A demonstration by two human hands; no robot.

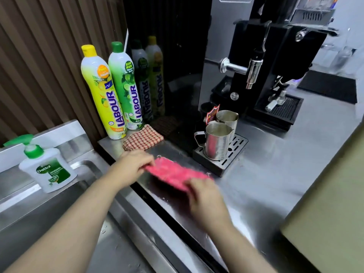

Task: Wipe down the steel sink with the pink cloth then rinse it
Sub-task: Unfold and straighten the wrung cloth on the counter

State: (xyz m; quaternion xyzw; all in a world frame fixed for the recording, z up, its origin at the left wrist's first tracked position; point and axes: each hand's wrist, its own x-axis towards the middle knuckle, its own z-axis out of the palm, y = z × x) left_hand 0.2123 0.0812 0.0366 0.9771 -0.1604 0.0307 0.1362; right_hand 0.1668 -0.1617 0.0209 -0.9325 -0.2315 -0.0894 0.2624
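The pink cloth (174,173) is stretched between both hands just above the steel counter, to the right of the sink. My left hand (134,164) pinches its far left end. My right hand (204,196) grips its near right end; both hands are motion-blurred. The steel sink (65,209) lies at the lower left, its basin partly hidden by my left forearm. No tap over the sink is in view.
A Dettol pump bottle (46,170) stands on the sink's back ledge. Two dish-soap bottles (110,91) and a checked cloth (142,139) sit behind the hands. Two steel jugs (217,140) on a drip tray and a black coffee machine (256,62) stand to the right.
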